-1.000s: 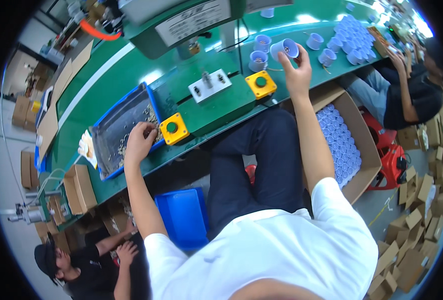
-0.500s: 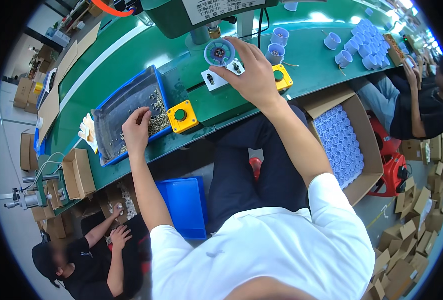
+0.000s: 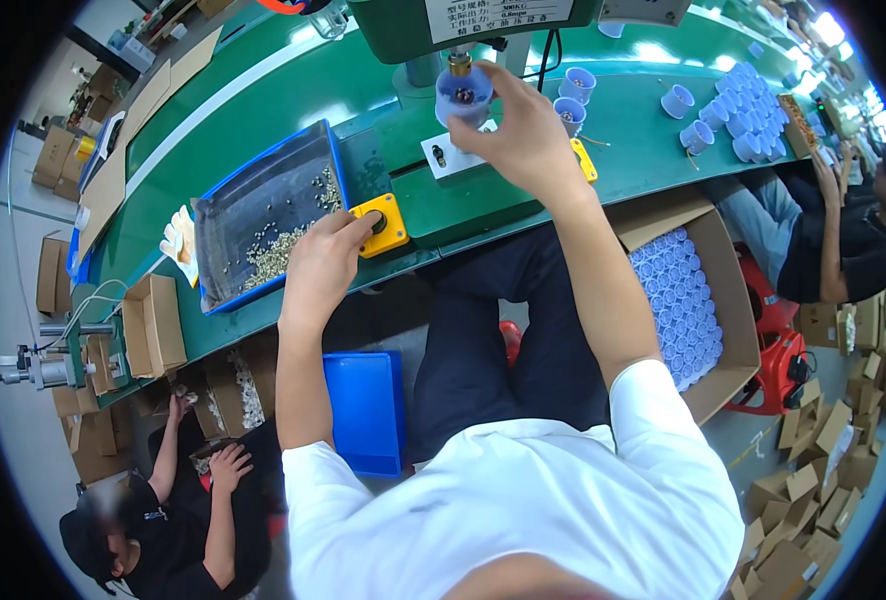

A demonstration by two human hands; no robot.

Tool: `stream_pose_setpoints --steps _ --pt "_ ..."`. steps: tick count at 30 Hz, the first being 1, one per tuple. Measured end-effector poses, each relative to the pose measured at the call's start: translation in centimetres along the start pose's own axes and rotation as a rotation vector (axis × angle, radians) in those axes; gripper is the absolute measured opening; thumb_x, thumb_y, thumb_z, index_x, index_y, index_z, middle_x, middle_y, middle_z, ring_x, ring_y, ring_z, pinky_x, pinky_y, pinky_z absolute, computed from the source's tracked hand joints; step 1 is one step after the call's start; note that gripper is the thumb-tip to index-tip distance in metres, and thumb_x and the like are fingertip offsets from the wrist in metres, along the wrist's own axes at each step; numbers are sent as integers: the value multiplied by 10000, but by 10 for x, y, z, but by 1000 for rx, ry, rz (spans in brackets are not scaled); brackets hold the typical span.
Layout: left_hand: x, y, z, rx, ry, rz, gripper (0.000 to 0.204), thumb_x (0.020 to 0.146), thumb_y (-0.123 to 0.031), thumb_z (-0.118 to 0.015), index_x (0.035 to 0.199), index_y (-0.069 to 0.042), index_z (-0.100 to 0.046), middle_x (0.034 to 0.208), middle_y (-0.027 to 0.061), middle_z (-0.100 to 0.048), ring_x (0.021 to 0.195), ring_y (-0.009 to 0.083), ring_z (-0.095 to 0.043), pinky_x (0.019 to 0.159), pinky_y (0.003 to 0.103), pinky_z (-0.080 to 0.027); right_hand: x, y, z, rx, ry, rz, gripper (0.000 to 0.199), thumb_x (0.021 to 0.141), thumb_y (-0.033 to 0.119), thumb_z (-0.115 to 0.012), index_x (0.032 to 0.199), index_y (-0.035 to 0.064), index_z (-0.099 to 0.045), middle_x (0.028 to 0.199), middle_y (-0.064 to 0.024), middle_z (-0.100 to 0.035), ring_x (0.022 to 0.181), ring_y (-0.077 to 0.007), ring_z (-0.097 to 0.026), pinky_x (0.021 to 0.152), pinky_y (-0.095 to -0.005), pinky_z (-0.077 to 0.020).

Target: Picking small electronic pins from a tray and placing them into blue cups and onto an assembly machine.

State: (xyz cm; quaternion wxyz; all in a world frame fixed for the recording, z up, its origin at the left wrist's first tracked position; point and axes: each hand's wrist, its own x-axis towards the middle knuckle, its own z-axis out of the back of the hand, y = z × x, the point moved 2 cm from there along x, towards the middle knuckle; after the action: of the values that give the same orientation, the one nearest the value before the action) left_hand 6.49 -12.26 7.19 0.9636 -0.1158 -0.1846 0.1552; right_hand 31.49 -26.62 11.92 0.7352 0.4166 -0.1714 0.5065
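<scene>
My right hand (image 3: 523, 135) grips a pale blue plastic cup (image 3: 461, 112) between thumb and fingers. The cup sits right under the brass-coloured tip (image 3: 460, 62) of a green press (image 3: 388, 25), with small metal pieces visible inside it. Below it lies a white metal fixture plate (image 3: 441, 155) with black bolts. My left hand (image 3: 325, 262) has its fingers curled together, their tips on the push button of a yellow button box (image 3: 390, 226). Whether those fingers also hold a small part is hidden. Beside this hand stands a blue-rimmed tray (image 3: 210, 222) with small brass-coloured parts (image 3: 281, 252).
Two cups (image 3: 578, 84) stand right of the press; many more cups (image 3: 748, 110) are grouped farther right. A second yellow button box (image 3: 585, 160) is partly behind my right hand. A carton of cups (image 3: 728, 385) stands by my right leg. Co-workers sit at both sides.
My left hand has moved right from above the tray onto the yellow button box. My right hand still holds the cup, now tipped more upright beneath the press tip.
</scene>
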Motion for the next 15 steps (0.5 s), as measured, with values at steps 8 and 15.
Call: stream_pose_setpoints --steps 8,15 --pt "-1 -1 0 23 13 -6 279 901 -28 -679 1148 -90 -792 964 123 -719 905 337 -721 805 460 -590 -12 -19 -5 33 106 49 677 865 432 -795 1382 27 -631 1198 -181 -746 1150 -385 -704 1010 -455 -548" --pt "-1 -5 9 167 107 -33 373 862 30 -632 1173 -104 -790 980 127 -711 930 336 -723 828 461 -603 -89 -93 42 -200 -114 -94 134 888 191 -760 931 64 -763 871 -57 -768 972 -295 -717 928 -443 -512"
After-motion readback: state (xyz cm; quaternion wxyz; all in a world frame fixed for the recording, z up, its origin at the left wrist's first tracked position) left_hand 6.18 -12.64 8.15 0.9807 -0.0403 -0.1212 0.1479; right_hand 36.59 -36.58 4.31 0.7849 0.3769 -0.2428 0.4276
